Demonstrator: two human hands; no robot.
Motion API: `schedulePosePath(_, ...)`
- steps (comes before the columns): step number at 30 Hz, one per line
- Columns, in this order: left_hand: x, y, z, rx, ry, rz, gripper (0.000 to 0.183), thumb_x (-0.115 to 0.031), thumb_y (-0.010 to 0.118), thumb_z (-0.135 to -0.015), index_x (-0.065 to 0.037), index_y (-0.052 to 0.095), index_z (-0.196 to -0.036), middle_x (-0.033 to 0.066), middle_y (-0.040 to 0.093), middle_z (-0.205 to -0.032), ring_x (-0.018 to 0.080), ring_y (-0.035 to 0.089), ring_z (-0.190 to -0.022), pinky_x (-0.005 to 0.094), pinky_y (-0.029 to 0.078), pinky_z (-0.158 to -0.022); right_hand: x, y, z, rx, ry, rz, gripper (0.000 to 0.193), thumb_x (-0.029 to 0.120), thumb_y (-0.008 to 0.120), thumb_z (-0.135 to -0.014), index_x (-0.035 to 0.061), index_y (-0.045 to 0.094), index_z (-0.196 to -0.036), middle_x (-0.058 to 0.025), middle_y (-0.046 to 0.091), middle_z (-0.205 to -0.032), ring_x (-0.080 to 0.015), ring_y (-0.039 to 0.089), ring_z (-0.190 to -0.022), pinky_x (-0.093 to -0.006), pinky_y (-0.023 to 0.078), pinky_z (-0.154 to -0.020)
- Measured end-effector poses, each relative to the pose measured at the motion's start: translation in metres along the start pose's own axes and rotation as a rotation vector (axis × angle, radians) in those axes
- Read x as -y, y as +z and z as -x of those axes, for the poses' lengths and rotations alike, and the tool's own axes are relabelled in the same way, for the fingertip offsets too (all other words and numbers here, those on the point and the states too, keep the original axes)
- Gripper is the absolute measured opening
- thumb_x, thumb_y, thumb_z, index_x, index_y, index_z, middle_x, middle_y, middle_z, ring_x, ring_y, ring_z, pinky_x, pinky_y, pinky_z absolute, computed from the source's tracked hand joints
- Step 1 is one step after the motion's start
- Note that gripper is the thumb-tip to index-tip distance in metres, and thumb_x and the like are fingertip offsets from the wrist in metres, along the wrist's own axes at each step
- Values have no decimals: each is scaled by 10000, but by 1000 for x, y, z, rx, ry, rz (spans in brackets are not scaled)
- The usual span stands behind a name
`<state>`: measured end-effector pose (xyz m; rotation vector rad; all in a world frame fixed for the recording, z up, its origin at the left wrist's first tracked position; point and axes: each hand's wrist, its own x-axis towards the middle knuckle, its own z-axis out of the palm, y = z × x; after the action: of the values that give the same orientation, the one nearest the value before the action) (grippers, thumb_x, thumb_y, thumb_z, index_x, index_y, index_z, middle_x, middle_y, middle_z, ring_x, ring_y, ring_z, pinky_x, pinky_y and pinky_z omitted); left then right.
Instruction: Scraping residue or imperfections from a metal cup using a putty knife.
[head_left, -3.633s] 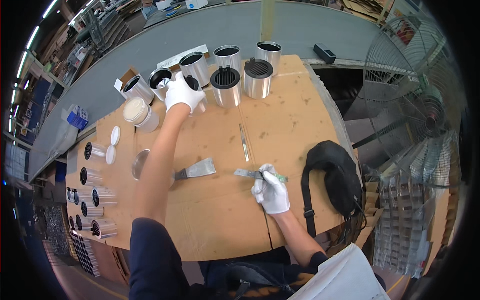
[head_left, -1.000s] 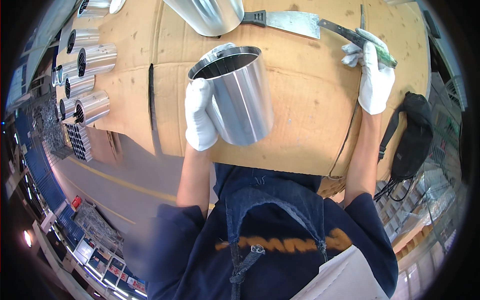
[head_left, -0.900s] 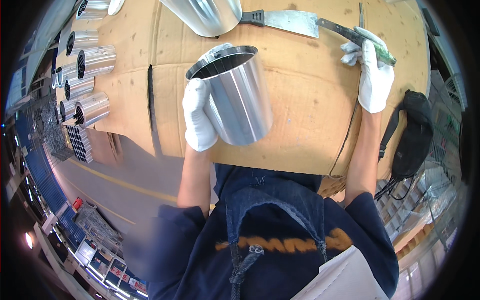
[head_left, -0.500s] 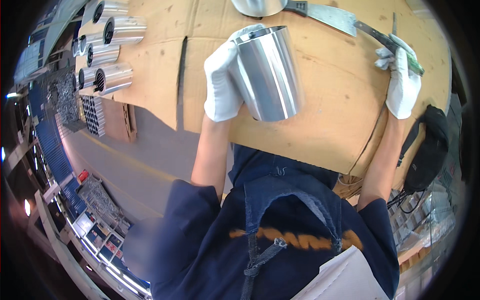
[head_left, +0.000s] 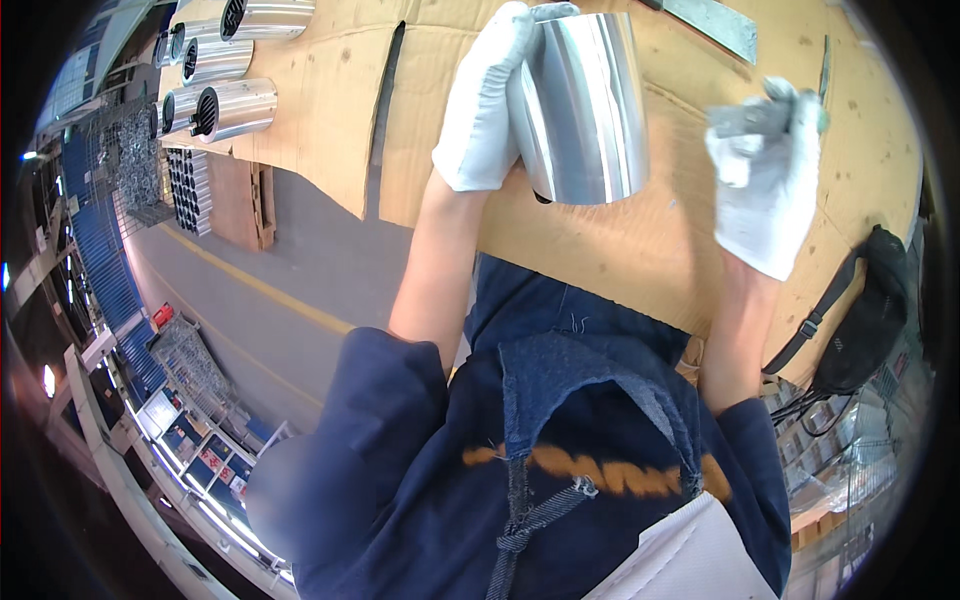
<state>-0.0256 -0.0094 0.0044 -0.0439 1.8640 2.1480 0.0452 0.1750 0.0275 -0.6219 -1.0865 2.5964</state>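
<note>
My left hand, in a white glove, grips a shiny metal cylinder by its left side and upper rim. The cylinder is held a little tilted above the cardboard-covered bench. To its right my right hand, also gloved in white, is closed round a flat-bladed hand tool. The blade is grey and smeared by motion; a bit of green handle shows beside the fingers. Blade and cylinder are apart. Part of a broad-bladed scraper lies on the cardboard at the top.
Several similar metal cylinders lie on their sides at the far left of the cardboard. A thin dark strip lies at the right. A black bag with a strap sits at the right edge. Left of the bench is grey floor with a yellow line.
My right hand has moved left toward the cylinder, and its tool has turned. The view has shifted, so the bench's far items sit higher or out of sight. My left hand keeps hold of the cylinder.
</note>
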Motion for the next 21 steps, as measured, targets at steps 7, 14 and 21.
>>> schedulePosePath(7, -5, 9, -2, 94, -98, 328, 488, -354, 496, -901, 2, 475, -1234, 93, 569, -1103, 160, 532, -1008, 302, 417, -907, -22, -2, -2, 209, -74, 222, 334, 287, 441, -957, -10, 553, -1061, -66, 600, -767, -105, 550, -591, -221, 437, -536)
schedulePosePath(14, 1, 8, -1, 58, -34, 308, 423, -322, 466, -922, -3, 496, -1198, 87, 560, -1120, 169, 512, -1048, 313, 391, -942, -25, 10, 4, 165, -168, 405, 293, 276, 421, -964, 9, 522, -1031, -56, 536, -717, -109, 464, -538, -230, 354, -465)
schedulePosePath(21, 5, 5, -1, 111, -40, 351, 403, -297, 449, -932, -4, 486, -1206, 89, 549, -1136, 169, 499, -1062, 313, 379, -949, -26, 11, 4, 124, -158, 349, 274, 248, 417, -966, 5, 521, -1038, -62, 547, -725, -109, 468, -541, -231, 364, -462)
